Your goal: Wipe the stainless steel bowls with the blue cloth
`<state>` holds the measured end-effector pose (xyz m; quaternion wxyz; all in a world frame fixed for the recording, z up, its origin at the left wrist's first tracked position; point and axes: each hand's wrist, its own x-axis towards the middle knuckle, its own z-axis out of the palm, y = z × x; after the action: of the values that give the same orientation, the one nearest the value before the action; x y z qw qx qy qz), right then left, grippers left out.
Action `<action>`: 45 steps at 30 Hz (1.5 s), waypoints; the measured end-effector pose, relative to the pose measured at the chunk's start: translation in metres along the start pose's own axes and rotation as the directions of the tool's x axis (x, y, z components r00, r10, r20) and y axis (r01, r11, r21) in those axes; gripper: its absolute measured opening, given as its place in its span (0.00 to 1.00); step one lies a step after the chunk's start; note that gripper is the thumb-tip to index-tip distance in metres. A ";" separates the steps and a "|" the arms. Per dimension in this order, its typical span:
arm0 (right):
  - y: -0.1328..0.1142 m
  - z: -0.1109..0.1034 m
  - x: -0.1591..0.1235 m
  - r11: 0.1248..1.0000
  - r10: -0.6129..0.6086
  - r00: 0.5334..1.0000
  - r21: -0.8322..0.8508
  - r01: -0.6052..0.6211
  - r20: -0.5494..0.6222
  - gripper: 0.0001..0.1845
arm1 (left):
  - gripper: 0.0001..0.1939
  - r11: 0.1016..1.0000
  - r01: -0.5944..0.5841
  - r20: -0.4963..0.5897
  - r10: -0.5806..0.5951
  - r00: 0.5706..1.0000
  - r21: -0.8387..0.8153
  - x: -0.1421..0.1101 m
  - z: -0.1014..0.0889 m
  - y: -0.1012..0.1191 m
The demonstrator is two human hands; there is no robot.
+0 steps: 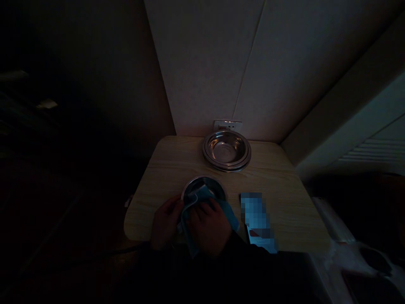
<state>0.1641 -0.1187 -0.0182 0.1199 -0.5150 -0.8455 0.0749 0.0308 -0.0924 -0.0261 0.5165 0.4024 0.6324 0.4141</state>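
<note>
A round metal bowl sits near the front of the small wooden table, partly covered by a blue cloth with a pale edge. My left hand grips the bowl's left rim, its fingertips bent over the edge. Pressed onto the cloth, my right hand has its fingers curled into it, inside the bowl. Cloth hangs out on both sides of that hand and below it. The dim light hides the bowl's lower part.
Behind the bowl, a stack of metal bowls stands by the wall socket. A lit phone, partly blurred out, lies right of my right hand. The wooden table has rounded corners and meets the wall at the back.
</note>
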 end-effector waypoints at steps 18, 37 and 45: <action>0.000 0.001 0.005 1.000 0.000 1.000 0.009 0.000 -0.005 0.12 | 0.22 0.996 -0.032 -0.018 0.034 0.999 0.079 0.003 0.005 -0.001; 0.033 -0.021 -0.011 0.974 -0.224 0.972 0.047 0.221 0.066 0.12 | 0.22 0.999 -0.031 0.043 0.032 0.999 -0.023 0.006 0.004 -0.003; -0.019 0.007 0.010 0.985 0.171 0.985 -0.015 -0.171 -0.016 0.09 | 0.21 1.000 0.000 0.027 0.000 1.000 0.008 0.003 0.001 0.000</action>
<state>0.1417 -0.1182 -0.0193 0.1149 -0.5870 -0.7979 0.0744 0.0310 -0.0899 -0.0266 0.5233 0.4101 0.6271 0.4059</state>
